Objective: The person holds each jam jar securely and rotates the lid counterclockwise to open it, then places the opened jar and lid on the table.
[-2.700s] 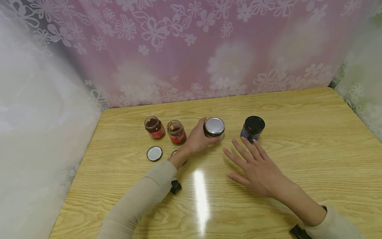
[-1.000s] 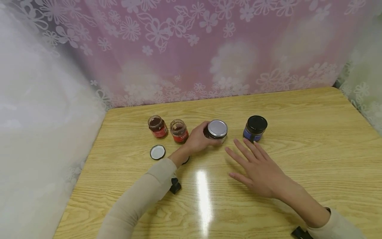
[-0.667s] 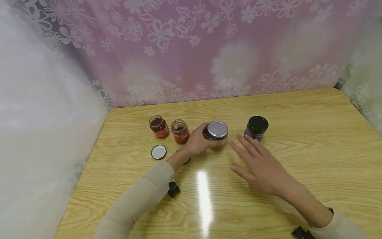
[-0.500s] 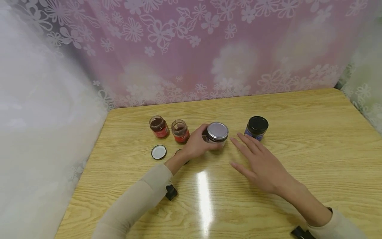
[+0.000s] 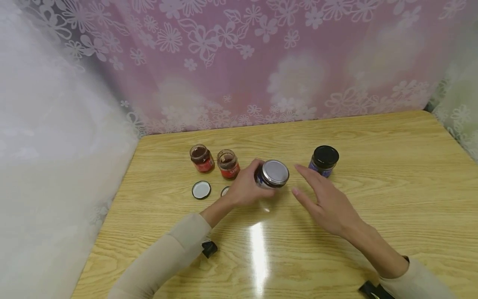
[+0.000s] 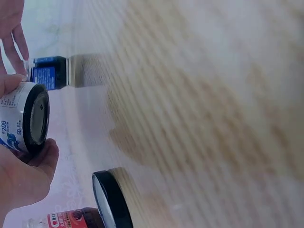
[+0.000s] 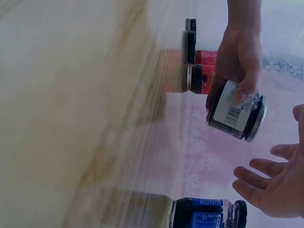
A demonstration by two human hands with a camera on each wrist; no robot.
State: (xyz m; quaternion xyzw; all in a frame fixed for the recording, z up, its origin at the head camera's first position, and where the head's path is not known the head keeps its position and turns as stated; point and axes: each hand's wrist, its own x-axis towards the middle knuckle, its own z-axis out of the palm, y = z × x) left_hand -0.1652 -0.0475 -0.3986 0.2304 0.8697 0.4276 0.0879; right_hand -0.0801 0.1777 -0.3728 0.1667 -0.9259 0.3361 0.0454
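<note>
Item: silver-lidded jar (image 5: 271,174), being lifted clear of the worktop (image 5: 373,187) and tilted, left hand (image 5: 244,187) curling round its body; right hand (image 5: 328,201) hovering spread just beside it. Next move likely calling for a lid grip and twist

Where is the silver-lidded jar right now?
In the head view the silver-lidded jar is gripped by the left hand, lifted off the table, between the red-labelled jar and the black-lidded jar.
</note>
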